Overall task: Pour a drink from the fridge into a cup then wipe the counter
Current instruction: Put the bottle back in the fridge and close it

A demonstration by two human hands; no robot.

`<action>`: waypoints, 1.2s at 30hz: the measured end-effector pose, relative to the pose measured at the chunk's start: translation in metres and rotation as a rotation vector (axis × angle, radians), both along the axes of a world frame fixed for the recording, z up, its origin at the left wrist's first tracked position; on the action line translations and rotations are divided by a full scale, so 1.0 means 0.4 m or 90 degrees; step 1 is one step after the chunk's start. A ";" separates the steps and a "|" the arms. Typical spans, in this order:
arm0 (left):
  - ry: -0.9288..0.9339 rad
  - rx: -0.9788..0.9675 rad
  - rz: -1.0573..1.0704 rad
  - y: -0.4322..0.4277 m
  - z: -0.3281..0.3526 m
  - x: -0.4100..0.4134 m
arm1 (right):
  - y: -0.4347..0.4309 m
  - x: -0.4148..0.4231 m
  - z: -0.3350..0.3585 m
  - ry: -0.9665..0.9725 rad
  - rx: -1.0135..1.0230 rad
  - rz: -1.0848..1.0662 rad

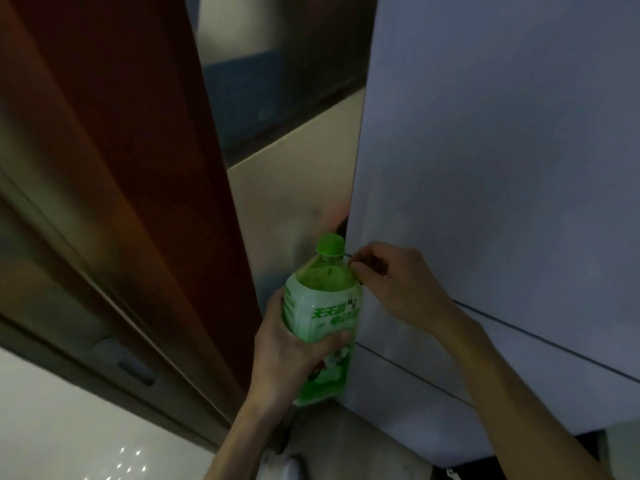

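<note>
Dimly lit, grey fridge (502, 168), brown door (121, 133)

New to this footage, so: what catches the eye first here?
The bright green bottle, cap on, stands out at lower centre, gripped round its middle by the left hand. Just right of it the right hand curls its fingers at the edge of the pale fridge door, which fills the right side. A reddish-brown panel rises at left.

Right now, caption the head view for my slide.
Left hand grips a capped green bottle; right hand at the fridge door edge.
</note>
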State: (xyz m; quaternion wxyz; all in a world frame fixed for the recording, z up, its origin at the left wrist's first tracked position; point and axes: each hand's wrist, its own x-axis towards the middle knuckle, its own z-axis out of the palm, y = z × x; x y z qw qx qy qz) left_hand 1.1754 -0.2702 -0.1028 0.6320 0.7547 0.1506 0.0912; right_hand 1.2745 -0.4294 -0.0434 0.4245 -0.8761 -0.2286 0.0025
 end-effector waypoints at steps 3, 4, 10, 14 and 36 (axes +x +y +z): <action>0.008 -0.009 0.027 0.001 -0.010 0.063 | 0.030 0.098 0.016 -0.102 -0.147 0.006; 0.013 -0.013 0.033 0.001 -0.013 0.081 | 0.043 0.130 0.020 -0.164 -0.208 0.011; 0.048 -0.035 0.057 0.007 -0.018 0.142 | 0.133 0.273 0.043 -0.456 -0.543 0.082; 0.051 -0.006 0.100 0.001 -0.011 0.153 | 0.162 0.290 0.059 -0.435 -0.734 0.126; -0.014 -0.006 0.199 -0.036 0.020 -0.102 | 0.206 0.132 0.001 -0.371 -0.884 0.079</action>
